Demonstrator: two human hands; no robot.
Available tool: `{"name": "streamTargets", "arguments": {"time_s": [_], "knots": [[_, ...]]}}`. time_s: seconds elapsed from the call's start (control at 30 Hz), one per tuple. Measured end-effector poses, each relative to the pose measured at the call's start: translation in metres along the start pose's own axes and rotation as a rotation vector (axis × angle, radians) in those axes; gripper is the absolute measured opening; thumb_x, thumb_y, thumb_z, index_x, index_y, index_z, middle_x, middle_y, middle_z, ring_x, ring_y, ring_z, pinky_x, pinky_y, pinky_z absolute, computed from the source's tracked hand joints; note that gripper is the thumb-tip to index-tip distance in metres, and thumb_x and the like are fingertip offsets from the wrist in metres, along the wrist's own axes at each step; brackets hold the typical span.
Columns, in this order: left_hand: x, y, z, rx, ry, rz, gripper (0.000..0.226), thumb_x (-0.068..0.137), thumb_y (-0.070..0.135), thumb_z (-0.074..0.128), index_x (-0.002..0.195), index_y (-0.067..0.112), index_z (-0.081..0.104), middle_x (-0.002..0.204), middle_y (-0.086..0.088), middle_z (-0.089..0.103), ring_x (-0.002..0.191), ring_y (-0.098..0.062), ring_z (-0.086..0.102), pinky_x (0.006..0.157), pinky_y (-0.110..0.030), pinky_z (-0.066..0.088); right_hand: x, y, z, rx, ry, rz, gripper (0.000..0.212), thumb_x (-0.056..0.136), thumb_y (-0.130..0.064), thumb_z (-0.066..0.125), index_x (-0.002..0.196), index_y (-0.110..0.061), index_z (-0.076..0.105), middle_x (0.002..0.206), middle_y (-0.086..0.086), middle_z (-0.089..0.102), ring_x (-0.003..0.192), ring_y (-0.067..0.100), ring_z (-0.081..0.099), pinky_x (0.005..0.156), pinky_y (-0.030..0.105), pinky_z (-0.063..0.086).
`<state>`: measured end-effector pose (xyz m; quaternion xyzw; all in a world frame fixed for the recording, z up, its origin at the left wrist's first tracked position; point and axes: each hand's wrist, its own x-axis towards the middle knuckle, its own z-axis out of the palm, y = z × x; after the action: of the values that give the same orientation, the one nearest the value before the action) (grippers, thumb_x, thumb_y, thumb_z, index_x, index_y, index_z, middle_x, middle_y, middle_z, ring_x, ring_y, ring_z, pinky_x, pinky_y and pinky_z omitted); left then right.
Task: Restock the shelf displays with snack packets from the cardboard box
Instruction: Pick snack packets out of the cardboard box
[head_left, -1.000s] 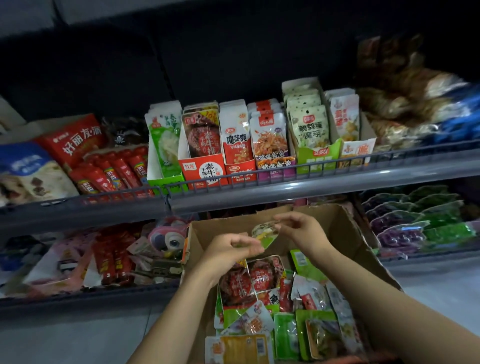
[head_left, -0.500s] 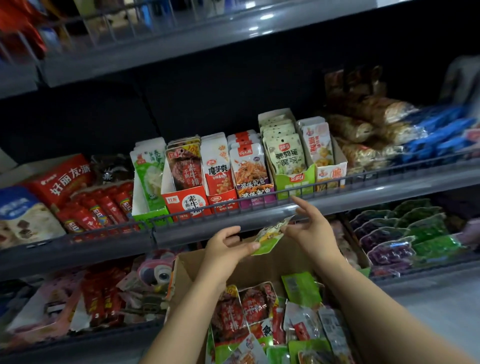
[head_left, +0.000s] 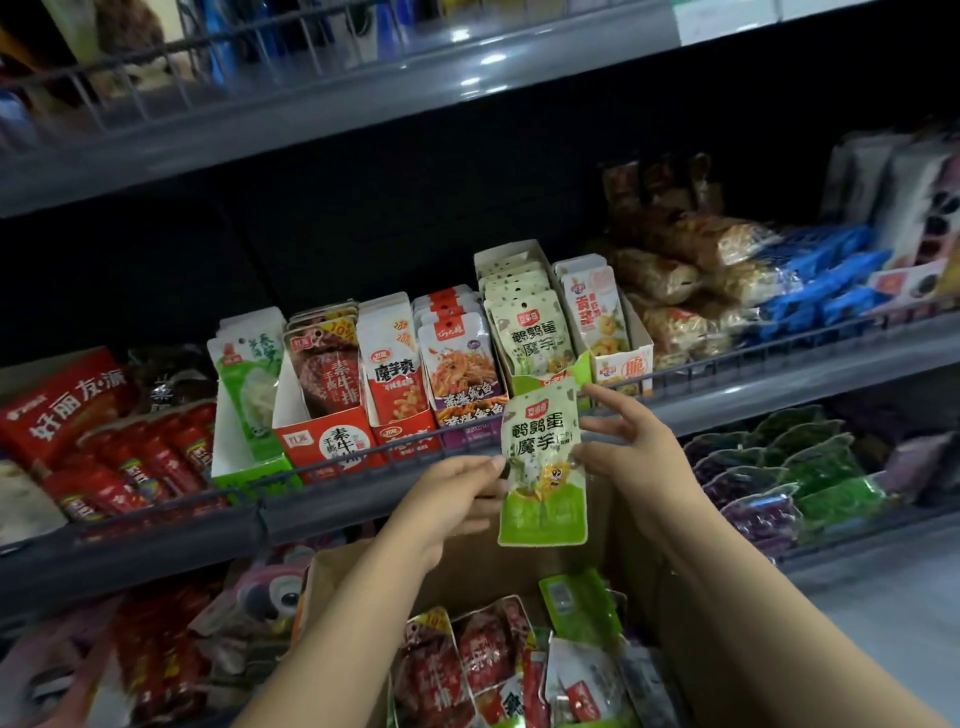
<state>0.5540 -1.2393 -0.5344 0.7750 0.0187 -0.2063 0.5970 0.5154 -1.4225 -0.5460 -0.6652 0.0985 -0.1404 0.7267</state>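
Pinched at its left edge by the left hand (head_left: 451, 491) and at its right edge by the right hand (head_left: 631, 457), green quail-egg konjac packet (head_left: 542, 457) held upright and face-forward, likely to read the label and match it to a slot. Raised in front of the wire shelf rail (head_left: 332, 467), just below the green display carton (head_left: 524, 317) stocked with the same print, which looks like the destination. Right index finger lifted clear, grip light, suited to thin flexible film. Below, open cardboard box (head_left: 519, 566) with more red and green packets still waiting. Neighbouring cartons packed upright in rows, faces outward for shoppers.
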Motion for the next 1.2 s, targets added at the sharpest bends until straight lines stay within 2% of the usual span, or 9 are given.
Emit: {"name": "streamTargets", "arguments": {"time_s": [0.17,0.37,0.5,0.6,0.7,0.8,0.9,1.07,1.2], "knots": [[0.019,0.024,0.0,-0.025,0.086,0.07,0.018,0.092,0.033,0.059,0.102,0.019,0.064,0.092,0.003,0.073,0.078,-0.01,0.063,0.058,-0.02,0.041,0.005,-0.005,-0.01,0.027,-0.05,-0.051,0.056,0.079,0.013,0.061,0.106,-0.036,0.06,0.099,0.007,0.066,0.092,0.029,0.067,0.084,0.047,0.055],[0.039,0.048,0.008,-0.028,0.054,0.072,0.03,0.088,0.028,0.065,0.111,0.009,0.064,0.107,-0.006,0.068,0.085,-0.015,0.063,0.047,-0.016,0.047,0.016,-0.004,-0.013,0.088,-0.071,-0.12,0.052,0.083,0.012,0.059,0.121,-0.023,0.057,0.096,0.005,0.067,0.086,0.021,0.066,0.086,0.04,0.055],[0.049,0.064,0.013,-0.113,0.017,0.053,0.015,0.089,0.02,0.064,0.099,0.009,0.062,0.095,-0.006,0.069,0.072,-0.015,0.063,0.052,-0.018,0.051,0.029,0.0,-0.014,0.043,-0.039,-0.181,0.049,0.084,0.009,0.059,0.123,-0.021,0.057,0.097,0.002,0.065,0.084,0.014,0.064,0.089,0.035,0.054],[0.058,0.076,0.013,-0.125,0.06,0.099,0.011,0.088,0.016,0.064,0.095,0.008,0.06,0.104,-0.011,0.066,0.074,-0.016,0.063,0.053,-0.019,0.054,0.036,0.004,-0.014,-0.039,-0.008,-0.26,0.044,0.088,0.001,0.059,0.126,-0.019,0.052,0.105,-0.002,0.062,0.095,0.011,0.062,0.093,0.028,0.05],[0.066,0.092,0.01,-0.147,0.153,0.172,0.019,0.087,0.016,0.065,0.103,0.008,0.06,0.111,-0.01,0.063,0.078,-0.016,0.062,0.064,-0.022,0.058,0.042,0.013,-0.014,-0.363,0.069,-0.404,0.044,0.089,-0.007,0.06,0.13,-0.02,0.05,0.121,-0.004,0.057,0.109,0.011,0.054,0.093,0.016,0.04],[0.074,0.112,0.007,-0.21,0.245,0.258,0.028,0.087,0.018,0.066,0.112,0.006,0.058,0.112,-0.008,0.062,0.082,-0.015,0.063,0.073,-0.026,0.058,0.057,0.03,-0.013,-0.84,0.164,-0.531,0.047,0.092,-0.016,0.054,0.139,-0.021,0.045,0.145,0.0,0.042,0.133,0.026,0.034,0.105,0.037,0.024],[0.079,0.133,0.01,-0.263,0.281,0.335,0.007,0.09,0.018,0.063,0.093,0.013,0.06,0.107,-0.006,0.065,0.086,-0.016,0.064,0.073,-0.024,0.057,0.068,0.039,-0.013,-1.0,0.121,-0.482,0.053,0.095,-0.03,0.036,0.147,-0.034,0.028,0.156,-0.006,0.021,0.143,0.023,0.012,0.113,0.041,0.008],[0.094,0.155,0.02,-0.251,0.367,0.418,0.012,0.09,0.019,0.064,0.08,0.018,0.058,0.094,-0.002,0.065,0.078,-0.016,0.062,0.074,-0.025,0.054,0.074,0.044,-0.015,-1.056,0.191,-0.555,0.056,0.087,-0.029,0.044,0.141,-0.038,0.032,0.147,-0.003,0.041,0.134,0.023,0.023,0.108,0.042,0.008],[0.113,0.151,0.03,-0.108,0.371,0.387,0.012,0.091,0.02,0.062,0.099,0.012,0.059,0.099,-0.002,0.062,0.072,-0.014,0.06,0.078,-0.028,0.055,0.075,0.046,-0.015,-1.053,0.222,-0.592,0.053,0.085,-0.028,0.049,0.137,-0.036,0.04,0.14,-0.005,0.049,0.131,0.02,0.025,0.108,0.042,0.012]]}}
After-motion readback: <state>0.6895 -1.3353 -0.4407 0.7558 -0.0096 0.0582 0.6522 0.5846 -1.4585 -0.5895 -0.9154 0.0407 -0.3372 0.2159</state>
